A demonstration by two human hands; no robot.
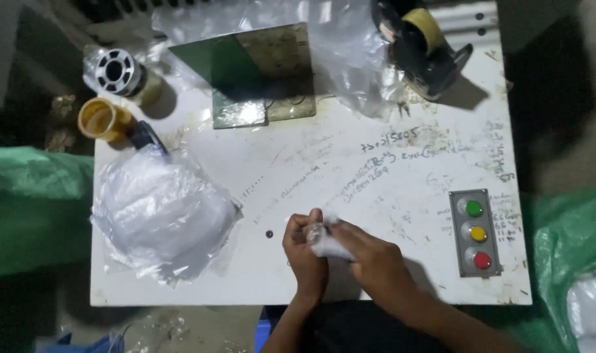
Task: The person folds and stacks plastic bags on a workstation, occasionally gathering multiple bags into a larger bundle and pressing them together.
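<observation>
White desk (376,131), scuffed and scribbled over in pen, fills the view. Green plastic sheeting (30,202) hangs off both side edges.

Pile of clear plastic bags (161,219) heaped by the left edge toward the near corner, loose and crumpled, within easy reach of the left hand. More clear film (350,59) lies spread along the far edge.

Green-and-metal plate (255,72) sits at the far edge, middle, partly under the film. Black tape dispenser (422,49) with a yellowish roll stands at the far right corner, out of the working space. Grey button box (476,233) near the right edge: green, yellow and red buttons in a row, close to the right hand.

Far left corner: a white spool (117,70) seen end-on, and a yellow cup (102,119) lying on its side just beside it.

Both hands meet at the near edge, middle. Left hand (304,252) and right hand (370,258) are both clenched around one small white bundle (327,245), seemingly wrapped in clear film. Fingers pinch it from opposite sides, held just above the desk; likely gripped that way to keep the wrap tight. What is inside cannot be made out.
</observation>
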